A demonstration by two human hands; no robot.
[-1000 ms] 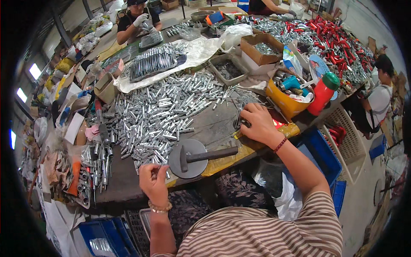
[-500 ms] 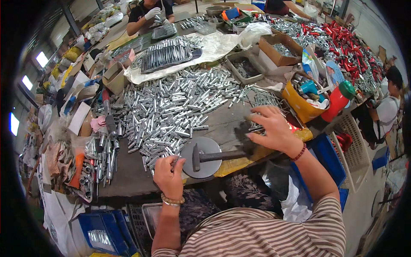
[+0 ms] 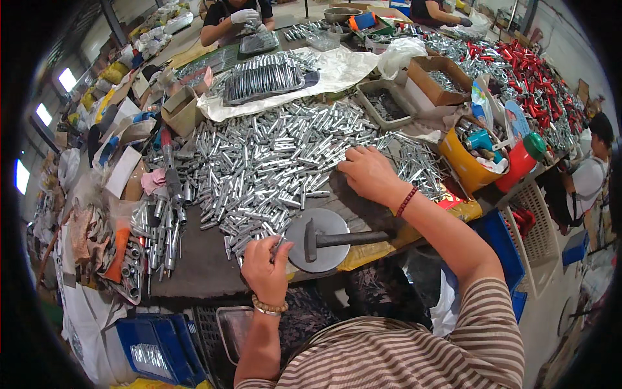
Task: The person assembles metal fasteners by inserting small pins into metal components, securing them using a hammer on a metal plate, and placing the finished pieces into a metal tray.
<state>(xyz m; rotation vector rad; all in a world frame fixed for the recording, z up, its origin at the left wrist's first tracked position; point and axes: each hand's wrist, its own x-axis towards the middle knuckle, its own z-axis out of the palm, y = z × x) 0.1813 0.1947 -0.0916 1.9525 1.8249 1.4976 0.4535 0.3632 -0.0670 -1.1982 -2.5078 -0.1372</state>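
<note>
My left hand [image 3: 264, 267] is pinched closed by the near edge of a big heap of short silver metal tubes [image 3: 272, 155]. A small metal tube [image 3: 280, 244] peeks out between its thumb and forefinger. Beside that hand, a hammer [image 3: 350, 238] lies with its head on a round grey metal plate [image 3: 298, 254] and its handle pointing right. My right hand [image 3: 372, 174] rests over the heap's right edge, fingers curled together. Whatever those fingertips hold is hidden. Thin metal rods [image 3: 418, 162] lie in a pile just right of it.
Behind the heap, a black tray [image 3: 262, 81] of metal pieces sits on white sheeting. A yellow container [image 3: 468, 162] and a red bottle with green cap [image 3: 521, 162] stand right. Sockets and tools [image 3: 162, 233] crowd the left. Blue crates [image 3: 155, 347] sit below; co-workers are across the table.
My right hand has moved left and away from me, from above the hammer handle to the heap's edge, and its spread fingers have curled. My left hand keeps its pinch. The view has shifted slightly.
</note>
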